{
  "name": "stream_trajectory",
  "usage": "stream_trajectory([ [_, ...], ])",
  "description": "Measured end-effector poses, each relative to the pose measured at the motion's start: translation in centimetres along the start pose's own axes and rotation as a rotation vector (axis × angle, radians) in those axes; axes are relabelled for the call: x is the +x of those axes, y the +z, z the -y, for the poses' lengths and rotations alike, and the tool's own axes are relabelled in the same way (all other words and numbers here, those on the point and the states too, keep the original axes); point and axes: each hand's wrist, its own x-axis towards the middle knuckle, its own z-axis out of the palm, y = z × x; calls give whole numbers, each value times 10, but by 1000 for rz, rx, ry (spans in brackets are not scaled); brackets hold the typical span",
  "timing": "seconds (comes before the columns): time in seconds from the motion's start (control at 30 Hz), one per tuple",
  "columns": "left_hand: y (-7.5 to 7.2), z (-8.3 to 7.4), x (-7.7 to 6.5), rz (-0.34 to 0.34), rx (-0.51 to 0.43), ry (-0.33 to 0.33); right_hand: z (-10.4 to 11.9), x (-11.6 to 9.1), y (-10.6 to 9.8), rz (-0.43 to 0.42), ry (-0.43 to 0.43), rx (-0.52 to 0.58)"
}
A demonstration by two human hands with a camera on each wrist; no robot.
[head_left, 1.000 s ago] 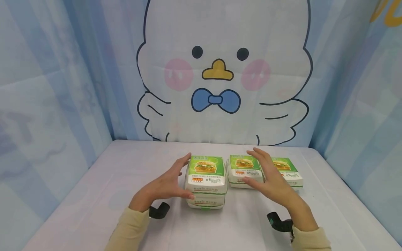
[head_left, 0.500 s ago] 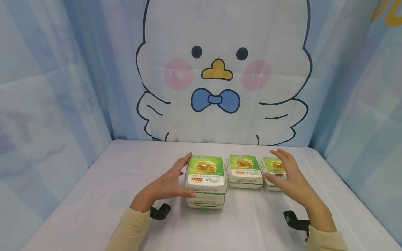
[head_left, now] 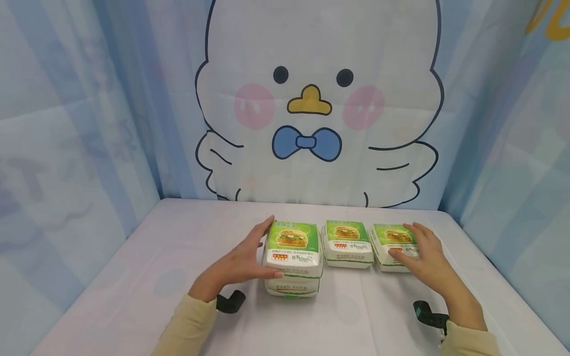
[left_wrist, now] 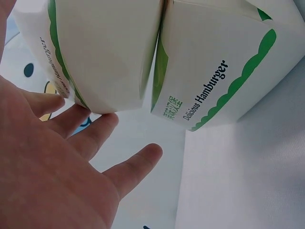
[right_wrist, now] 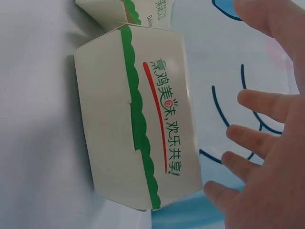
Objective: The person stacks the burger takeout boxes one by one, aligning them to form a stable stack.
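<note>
Two white-and-green hamburger boxes stand stacked in the head view, the upper box (head_left: pixel 291 247) on the lower box (head_left: pixel 294 287). My left hand (head_left: pixel 238 259) holds the upper box at its left side, thumb across the front corner and fingers behind. In the left wrist view, several fingertips (left_wrist: pixel 108 119) meet the edge of this box, and a narrow gap shows between the two boxes. At the right, my right hand (head_left: pixel 427 254) hovers over the right side of another hamburger box (head_left: pixel 394 237). Its fingers are spread, with nothing held; in the right wrist view they lie beside that box (right_wrist: pixel 138 119).
Between the stack and the right box sits one more hamburger box (head_left: pixel 347 244). All stand on a white-covered table (head_left: pixel 347 316). Behind hangs a curtain (head_left: pixel 307 178) with a cartoon bird, and blue curtains enclose both sides. Black cameras (head_left: pixel 429 314) stick out at the wrists.
My right hand has moved right, from over the middle box to the right-hand box, uncovering the middle one. The left hand and the stack have stayed nearly still.
</note>
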Motion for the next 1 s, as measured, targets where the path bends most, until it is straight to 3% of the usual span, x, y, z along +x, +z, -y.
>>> stream_trajectory([
  [0.6,-1,-1,0,-20,48,-8,-13,-2,13,96,30,-60],
  [0.8,0,-1,0,-18,37,-7,-15,-4,11,91,33,-109],
  [1.0,0,1,1,-11,46,-6,-15,-6,9,80,58,-80],
])
